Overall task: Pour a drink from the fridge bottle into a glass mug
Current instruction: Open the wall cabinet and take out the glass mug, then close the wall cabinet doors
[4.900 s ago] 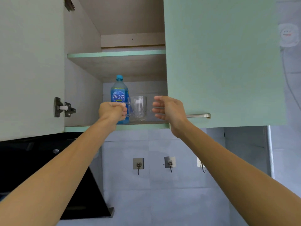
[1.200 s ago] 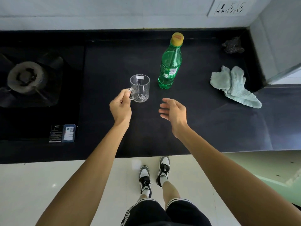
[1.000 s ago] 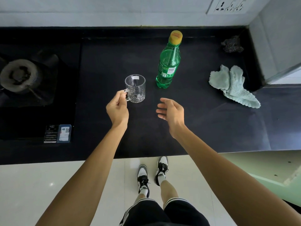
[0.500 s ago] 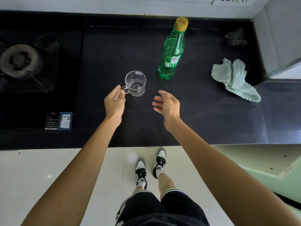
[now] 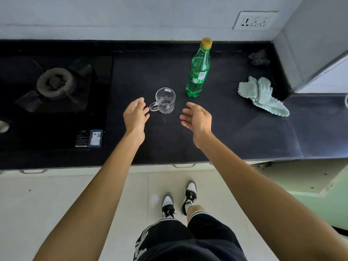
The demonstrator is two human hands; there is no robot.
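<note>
An empty clear glass mug stands upright on the black counter, its handle pointing left. My left hand hovers just left of the handle with fingers spread, holding nothing. My right hand is open a little to the mug's right, palm turned inward. A green plastic bottle with a yellow cap stands upright behind and to the right of the mug, cap on.
A gas burner sits on the stove at the left, with a sticker near its front. A pale green cloth and a dark scrubber lie at the right. A wall socket is above.
My left hand set the mug down on the counter and let go of its handle; its fingers now spread apart. The right hand stayed open beside it.
</note>
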